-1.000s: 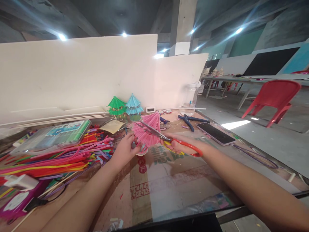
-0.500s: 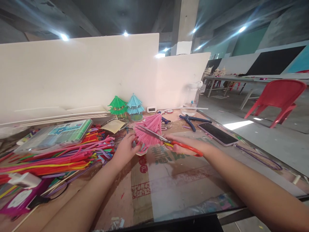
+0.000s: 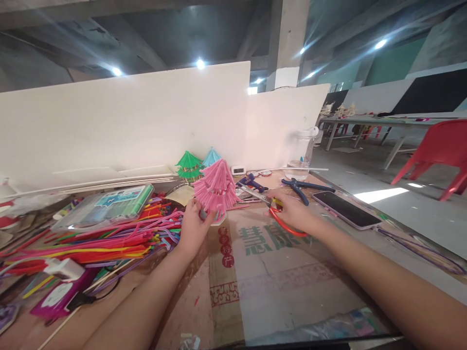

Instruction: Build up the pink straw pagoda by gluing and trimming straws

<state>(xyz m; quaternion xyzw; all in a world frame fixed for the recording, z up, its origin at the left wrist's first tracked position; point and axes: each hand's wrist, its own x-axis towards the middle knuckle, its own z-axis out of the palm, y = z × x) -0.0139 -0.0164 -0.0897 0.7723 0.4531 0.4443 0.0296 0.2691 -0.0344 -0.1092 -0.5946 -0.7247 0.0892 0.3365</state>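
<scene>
A pink pagoda model (image 3: pixel 218 184) with tiered roofs of fuzzy pipe cleaners stands upright in the grip of my left hand (image 3: pixel 196 223), whose fingers close around its lower part. My right hand (image 3: pixel 290 212) holds a pair of scissors (image 3: pixel 286 228) with orange and yellow handles. The blades point left and stop short of the pink model. Behind it are a green pagoda model (image 3: pixel 188 165) and a light blue pagoda model (image 3: pixel 211 156), the blue one partly hidden.
Bundled pipe cleaners (image 3: pixel 120 243) and a clear plastic case (image 3: pixel 105 209) lie at left, near a purple power strip (image 3: pixel 62 291). At right are blue pliers (image 3: pixel 301 188), a phone (image 3: pixel 346 210) and a clear jug (image 3: pixel 299 155). A white board (image 3: pixel 146 121) stands behind.
The scissors have drawn back to the right, away from the pink model. My left hand has turned the model from tilted to upright. The view has shifted slightly.
</scene>
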